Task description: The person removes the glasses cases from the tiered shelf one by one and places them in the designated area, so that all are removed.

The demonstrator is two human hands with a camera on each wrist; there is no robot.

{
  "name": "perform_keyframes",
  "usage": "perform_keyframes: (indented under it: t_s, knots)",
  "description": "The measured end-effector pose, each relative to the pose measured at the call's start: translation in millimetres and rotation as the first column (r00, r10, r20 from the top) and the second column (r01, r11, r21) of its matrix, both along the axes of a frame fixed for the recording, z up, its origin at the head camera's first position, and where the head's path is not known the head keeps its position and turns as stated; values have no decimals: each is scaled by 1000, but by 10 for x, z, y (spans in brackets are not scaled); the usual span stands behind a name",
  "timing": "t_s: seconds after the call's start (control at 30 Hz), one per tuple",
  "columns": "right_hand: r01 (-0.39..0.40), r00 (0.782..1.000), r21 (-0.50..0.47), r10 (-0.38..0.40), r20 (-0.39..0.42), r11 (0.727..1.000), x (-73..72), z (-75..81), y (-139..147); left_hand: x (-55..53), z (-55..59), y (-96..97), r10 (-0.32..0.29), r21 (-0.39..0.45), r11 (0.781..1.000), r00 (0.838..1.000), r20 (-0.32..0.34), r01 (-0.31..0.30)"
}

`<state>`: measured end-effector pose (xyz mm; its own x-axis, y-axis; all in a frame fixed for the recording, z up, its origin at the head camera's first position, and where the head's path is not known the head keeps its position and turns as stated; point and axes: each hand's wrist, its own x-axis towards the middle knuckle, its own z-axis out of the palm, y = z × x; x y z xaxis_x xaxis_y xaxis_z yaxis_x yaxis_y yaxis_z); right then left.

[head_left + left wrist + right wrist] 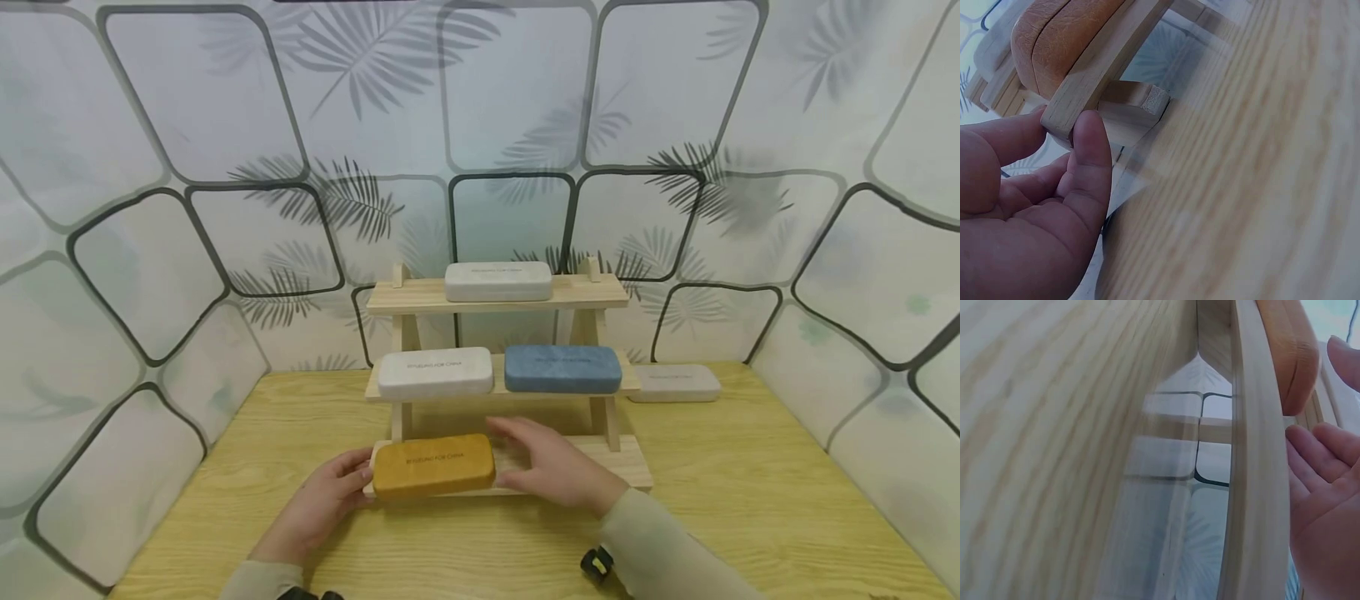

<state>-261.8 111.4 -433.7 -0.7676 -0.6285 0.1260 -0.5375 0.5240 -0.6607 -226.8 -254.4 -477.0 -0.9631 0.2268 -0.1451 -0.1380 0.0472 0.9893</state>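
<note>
Cases point(433, 475): five; shelves point(607, 462): three, one pinched by left hand point(324, 502).

A white case point(435, 372) lies just beside a blue case point(562, 369), and a pale grey case point(675, 383) rests on the wood-grained surface point(765, 483) before a leaf-patterned backdrop point(517, 92).

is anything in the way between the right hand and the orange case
Nothing visible is in the way: the right hand is beside the right end of the orange case, with no other item between them, just the bottom shelf below.
</note>
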Motion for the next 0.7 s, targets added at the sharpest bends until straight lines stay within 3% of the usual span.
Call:
perform_keyframes:
  t_s: [0.3, 0.7]
  knots:
    - [-54, 998, 22, 55, -20, 998, -68, -36, -156, 17, 17, 6, -3, -3, 1000, 1000, 1, 3]
    - [-37, 997, 67, 41, -66, 997, -49, -98, -277, 6, 3, -2, -7, 5, 1000, 1000, -8, 7]
